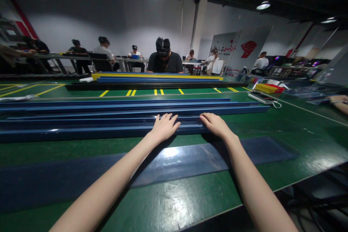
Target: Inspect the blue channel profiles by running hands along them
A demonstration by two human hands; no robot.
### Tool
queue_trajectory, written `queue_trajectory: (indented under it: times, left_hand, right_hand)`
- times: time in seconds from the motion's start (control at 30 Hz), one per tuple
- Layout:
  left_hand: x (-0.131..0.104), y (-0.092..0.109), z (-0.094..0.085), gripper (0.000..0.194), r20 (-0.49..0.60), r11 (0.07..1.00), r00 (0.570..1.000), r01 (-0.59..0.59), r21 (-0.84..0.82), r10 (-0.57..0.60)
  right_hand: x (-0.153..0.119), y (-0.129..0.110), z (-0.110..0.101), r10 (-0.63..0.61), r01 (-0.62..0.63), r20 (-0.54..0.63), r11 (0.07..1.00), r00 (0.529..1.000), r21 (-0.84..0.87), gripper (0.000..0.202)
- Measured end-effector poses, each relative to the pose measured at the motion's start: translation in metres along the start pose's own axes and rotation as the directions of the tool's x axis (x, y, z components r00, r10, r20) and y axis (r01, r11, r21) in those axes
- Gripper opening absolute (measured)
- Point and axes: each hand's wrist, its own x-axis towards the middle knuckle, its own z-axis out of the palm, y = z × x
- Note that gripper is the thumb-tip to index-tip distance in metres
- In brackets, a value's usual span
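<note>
Long blue plastic profile strips (81,130) run across the green table from the left. My left hand (165,127) lies on the nearest strip with its fingers spread and its thumb apart. Close to the same strip's right end, my right hand (216,125) curls its fingers together over it; the underside of that grip is hidden. Under my forearms a flat, clear bluish plastic strip (185,161) lies along the table.
More blue strips (244,109) lie just beyond my hands. Farther back are yellow, blue and black strips (157,77), with a person (165,59) behind them. A phone-like device (262,97) and a yellow object (265,88) sit at right, near another person's hand (338,99).
</note>
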Motion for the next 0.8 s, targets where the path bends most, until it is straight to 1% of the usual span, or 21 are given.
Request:
queue_trajectory:
  times: [0.07, 0.13, 0.27, 0.37, 0.53, 0.8]
  left_hand:
    - [-0.001, 0.001, 0.002, 0.046, -0.034, 1.000, 0.999, -0.013, 0.019, 0.013]
    - [-0.001, 0.001, 0.005, 0.044, -0.098, 0.998, 0.995, -0.025, 0.054, 0.031]
    - [-0.002, 0.003, 0.013, 0.041, -0.250, 0.990, 0.966, -0.033, 0.135, 0.066]
    - [-0.002, 0.003, 0.019, 0.040, -0.314, 0.987, 0.945, -0.046, 0.154, 0.093]
    - [0.000, 0.001, 0.023, 0.039, -0.357, 0.985, 0.927, -0.057, 0.163, 0.113]
    - [0.000, 0.001, 0.025, 0.039, -0.377, 0.982, 0.918, -0.056, 0.183, 0.123]
  right_hand:
    - [0.000, -0.003, 0.000, -0.019, 0.018, -0.011, 0.999, 1.000, -0.031, 0.037]
    - [-0.001, -0.005, 0.001, -0.028, 0.026, -0.024, 0.997, 0.999, -0.074, 0.036]
    - [0.000, -0.007, 0.004, -0.022, 0.018, -0.033, 0.992, 0.999, -0.127, 0.034]
    - [0.001, -0.006, 0.005, -0.025, 0.020, -0.032, 0.991, 0.999, -0.130, 0.034]
    - [0.001, -0.006, 0.006, -0.020, 0.015, -0.038, 0.991, 0.999, -0.130, 0.033]
    - [0.001, -0.006, 0.006, -0.024, 0.019, -0.033, 0.991, 0.999, -0.130, 0.033]
